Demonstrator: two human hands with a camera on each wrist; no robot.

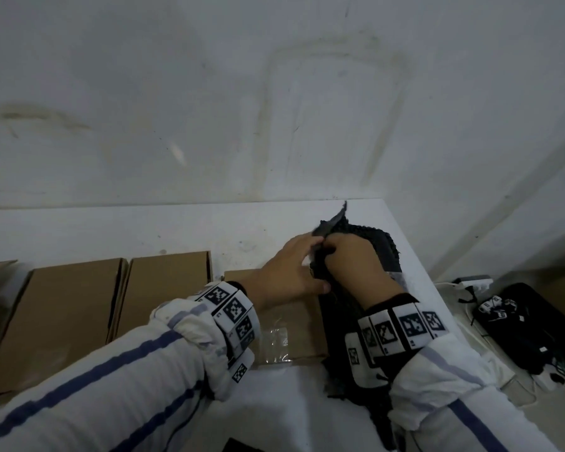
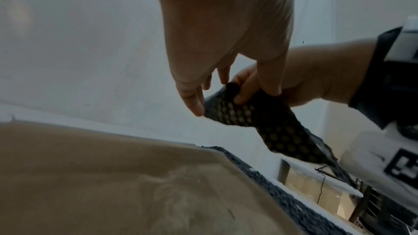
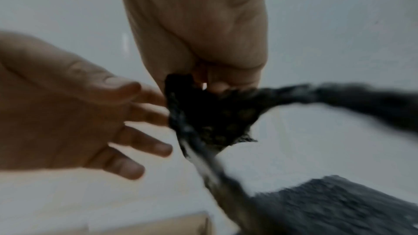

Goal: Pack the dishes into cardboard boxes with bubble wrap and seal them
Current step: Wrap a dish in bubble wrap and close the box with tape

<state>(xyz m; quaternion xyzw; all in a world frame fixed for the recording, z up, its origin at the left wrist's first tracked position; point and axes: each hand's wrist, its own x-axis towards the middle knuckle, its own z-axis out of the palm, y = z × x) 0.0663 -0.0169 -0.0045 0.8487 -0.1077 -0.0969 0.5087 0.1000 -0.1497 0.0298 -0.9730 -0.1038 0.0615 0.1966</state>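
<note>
Black bubble wrap (image 3: pixel 210 113) blurred, half-hidden.

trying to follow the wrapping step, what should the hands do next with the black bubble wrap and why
Probably the left hand should pinch the lifted corner of the black bubble wrap: the right hand already grips that corner, while the left fingers reach it straight, not gripping.

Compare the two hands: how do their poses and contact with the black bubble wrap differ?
The right hand has its fingers curled, pinching a lifted corner of the black bubble wrap; the left hand has straighter, spread fingers whose tips just reach that corner. The right hand is over the wrap, the left hand over the taped cardboard box. Both wear marker wristbands and meet at the same corner.
</note>
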